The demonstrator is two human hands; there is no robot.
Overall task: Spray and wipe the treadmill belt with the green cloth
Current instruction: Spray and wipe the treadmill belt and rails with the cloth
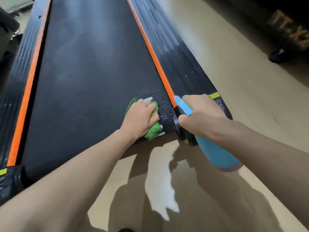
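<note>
Pressing green cloth [153,129] into wet patch, left hand [140,118] gripped it at belt's [87,81] near right corner. Right hand [199,114] clamped spray bottle [215,151], nozzle aimed there for respray

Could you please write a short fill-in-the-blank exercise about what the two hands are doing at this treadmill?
1. The left hand presses a ____ cloth on the treadmill belt.
2. The right hand holds a ____ spray bottle.
3. Spray droplets lie beside the ____ stripe.

Missing words: green; blue; orange
</note>
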